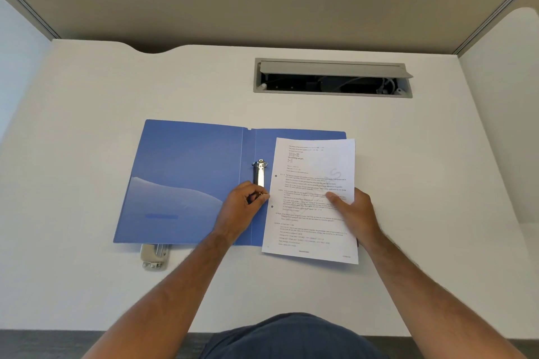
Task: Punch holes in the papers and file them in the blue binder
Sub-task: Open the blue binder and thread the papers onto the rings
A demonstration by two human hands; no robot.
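- Head view: the blue binder lies open flat on the desk, and every place below is given from its ring clip, the metal bar standing along the spine.
- The papers lie just to the right of the ring clip, on the binder's right flap, their long axis parallel to it; two punched holes show along the edge that faces it.
- The left hand is at the near end of the ring clip, its grip pinched shut on the lever there.
- The right hand lies right of the ring clip, fingers flat on the papers, thumb on top, grip closed on their right edge.
- The punch pokes out from under the left flap's near edge.
- Judgement: the holes must travel leftwards onto the rings; the right hand is placed to slide them.
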